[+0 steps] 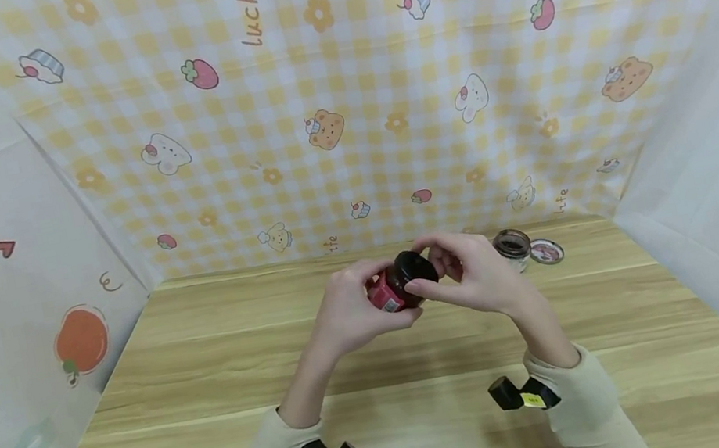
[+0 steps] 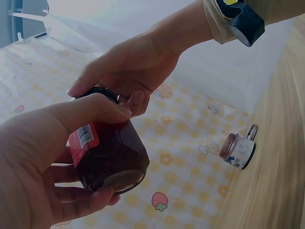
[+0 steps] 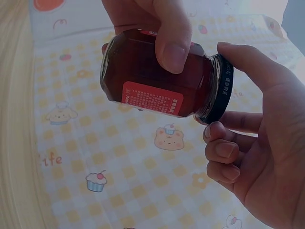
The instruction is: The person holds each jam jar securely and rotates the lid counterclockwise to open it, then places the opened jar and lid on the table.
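A glass jar [image 3: 152, 71] of dark red contents, with a red label and a black lid [image 3: 222, 89], is held up above the table, tilted on its side. My left hand [image 1: 361, 307] grips the jar's body, thumb on one side and fingers round the other. At the lid, my right hand [image 1: 470, 269] pinches the rim between thumb and forefinger, its other fingers curled beside it. In the left wrist view the jar's base [image 2: 125, 180] faces the camera, and the right hand partly hides the lid.
A second, lidless glass jar [image 1: 511, 246] with a pale label stands at the table's back right. Its lid [image 1: 546, 251] lies beside it. The wooden table [image 1: 227, 373] meets a yellow checked cloth [image 1: 378, 165] at the back, with white sheets [image 1: 710, 141] at both sides.
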`<state>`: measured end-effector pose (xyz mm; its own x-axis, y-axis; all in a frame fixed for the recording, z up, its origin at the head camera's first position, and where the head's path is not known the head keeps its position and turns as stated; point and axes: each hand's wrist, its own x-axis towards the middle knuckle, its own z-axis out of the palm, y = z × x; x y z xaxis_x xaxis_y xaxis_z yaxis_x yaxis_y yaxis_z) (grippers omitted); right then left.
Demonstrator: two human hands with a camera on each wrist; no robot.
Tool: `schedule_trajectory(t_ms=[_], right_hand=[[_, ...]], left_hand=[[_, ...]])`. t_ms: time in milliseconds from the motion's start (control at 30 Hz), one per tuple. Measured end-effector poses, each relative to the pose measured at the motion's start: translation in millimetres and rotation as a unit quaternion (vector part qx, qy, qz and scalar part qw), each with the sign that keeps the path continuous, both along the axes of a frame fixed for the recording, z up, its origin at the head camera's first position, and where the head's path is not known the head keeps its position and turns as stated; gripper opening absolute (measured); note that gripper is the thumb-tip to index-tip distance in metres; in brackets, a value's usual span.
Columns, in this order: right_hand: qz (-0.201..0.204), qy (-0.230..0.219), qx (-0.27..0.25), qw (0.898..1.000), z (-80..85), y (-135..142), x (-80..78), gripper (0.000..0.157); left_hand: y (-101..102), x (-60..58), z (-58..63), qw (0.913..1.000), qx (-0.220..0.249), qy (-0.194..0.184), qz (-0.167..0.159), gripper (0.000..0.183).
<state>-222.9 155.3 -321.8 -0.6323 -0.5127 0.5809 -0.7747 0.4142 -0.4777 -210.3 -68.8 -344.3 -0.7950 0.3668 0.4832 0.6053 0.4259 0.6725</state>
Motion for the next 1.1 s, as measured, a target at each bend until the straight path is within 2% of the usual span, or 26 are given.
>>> schedule_trajectory(t_ms=[200,433,700,867,1100], right_hand=[[0.022,0.002,-0.017,1.0,-0.7,0,-0.3,0.034],[0.047,0.004,-0.038,0.998,-1.6,2,-0.1,0.034],[0.077,0.005,-0.045,0.996,-0.7,3,0.5,0.037],[0.089,0.002,-0.045,0.995,1.0,3,2.3,0.043],[0.112,-0.011,-0.05,0.992,2.4,3,3.5,0.041]], left_hand=[[-3,-1.6,1.0,0.9995,0.001,-0.023,-0.021,0.049],[-6,-2.7,2.0,0.9971,0.018,-0.038,-0.063,0.047],[-9,-1.6,4.0,0.9885,0.037,-0.101,-0.106,0.045],[-11,-2.1,4.7,0.9747,0.062,-0.151,-0.153,0.046],[-12,-4.5,2.8,0.9419,0.105,-0.214,-0.236,0.038]])
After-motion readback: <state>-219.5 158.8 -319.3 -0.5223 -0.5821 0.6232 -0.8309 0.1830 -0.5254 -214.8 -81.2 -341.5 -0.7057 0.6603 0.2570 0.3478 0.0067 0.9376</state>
